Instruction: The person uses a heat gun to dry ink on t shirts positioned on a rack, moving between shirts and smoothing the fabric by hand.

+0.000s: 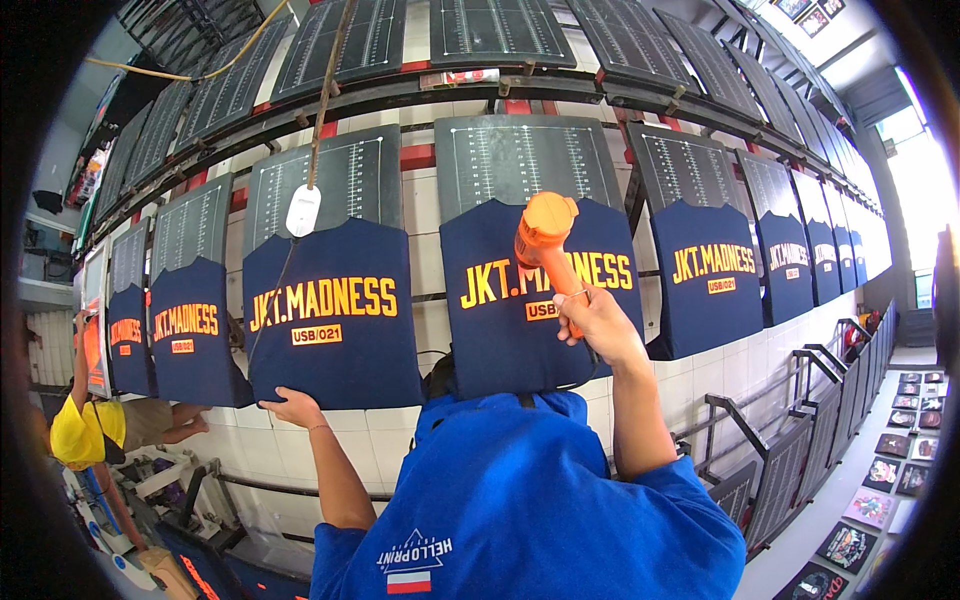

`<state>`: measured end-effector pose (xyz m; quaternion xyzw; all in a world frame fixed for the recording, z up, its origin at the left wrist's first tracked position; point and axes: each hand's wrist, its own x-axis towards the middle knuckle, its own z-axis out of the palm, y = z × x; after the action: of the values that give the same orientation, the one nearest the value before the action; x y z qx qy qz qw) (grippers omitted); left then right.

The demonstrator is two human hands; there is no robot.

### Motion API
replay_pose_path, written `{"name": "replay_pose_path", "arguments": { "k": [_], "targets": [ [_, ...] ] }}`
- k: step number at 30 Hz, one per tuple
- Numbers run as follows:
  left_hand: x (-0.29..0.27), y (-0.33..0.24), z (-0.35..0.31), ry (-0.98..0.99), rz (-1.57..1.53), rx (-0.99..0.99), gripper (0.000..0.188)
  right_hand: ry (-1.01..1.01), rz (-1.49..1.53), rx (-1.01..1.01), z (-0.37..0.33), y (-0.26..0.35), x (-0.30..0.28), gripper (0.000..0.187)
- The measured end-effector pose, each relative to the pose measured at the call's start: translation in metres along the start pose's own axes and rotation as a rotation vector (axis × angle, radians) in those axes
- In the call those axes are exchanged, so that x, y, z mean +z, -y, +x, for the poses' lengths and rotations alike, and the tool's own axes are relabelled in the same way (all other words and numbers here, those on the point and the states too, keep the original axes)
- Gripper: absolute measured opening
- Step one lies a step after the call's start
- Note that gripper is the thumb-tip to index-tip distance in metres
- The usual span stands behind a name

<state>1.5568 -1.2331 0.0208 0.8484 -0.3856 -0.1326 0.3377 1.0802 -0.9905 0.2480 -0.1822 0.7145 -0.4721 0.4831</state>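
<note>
My right hand (pixel 600 325) is wrapped round the handle of an orange heat gun (pixel 548 222). The heat gun is over a navy T-shirt (pixel 500 362) with an orange-yellow print, stretched on a black board, and covers part of that print. To its left, a second navy T-shirt (pixel 350 368) with the same print lies on its own board. The outstretched fingers of my left hand (pixel 295 408) touch this shirt's lower edge. They are open and hold nothing that I can see.
Black boards with ruler marks (pixel 522 160) run in rows on metal rails, several bearing matching navy shirts (pixel 705 285). A white switch box (pixel 303 210) hangs on a cord by the left shirt. A person in yellow (pixel 78 435) works at far left. Racked boards (pixel 800 440) stand at right.
</note>
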Motion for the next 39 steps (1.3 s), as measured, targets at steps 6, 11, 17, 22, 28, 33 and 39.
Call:
{"name": "replay_pose_path", "arguments": {
  "k": [6,11,17,22,28,33,39],
  "targets": [
    [-0.003,-0.003,0.007,-0.097,0.381,0.079,0.068,-0.003,0.024,0.055,-0.011,0.0,-0.001,0.03],
    [-0.01,-0.004,0.034,-0.11,0.399,0.302,0.067,0.006,0.018,0.059,-0.022,-0.002,0.001,0.03],
    [-0.013,-0.014,0.079,0.077,0.35,0.327,0.05,-0.038,0.093,0.092,-0.036,0.001,0.008,0.03],
    [0.006,-0.003,0.118,0.102,0.342,0.369,0.052,-0.09,0.109,0.106,-0.042,-0.001,0.017,0.028],
    [0.002,-0.033,0.111,0.218,0.385,0.182,0.056,-0.123,0.109,0.084,-0.046,-0.007,0.03,0.029],
    [0.004,-0.039,0.113,0.225,0.431,0.249,0.053,-0.151,0.097,0.046,-0.046,-0.014,0.048,0.028],
    [0.005,-0.04,0.112,0.225,0.39,0.241,0.06,-0.151,0.133,0.049,-0.044,-0.013,0.056,0.029]
  ]
}}
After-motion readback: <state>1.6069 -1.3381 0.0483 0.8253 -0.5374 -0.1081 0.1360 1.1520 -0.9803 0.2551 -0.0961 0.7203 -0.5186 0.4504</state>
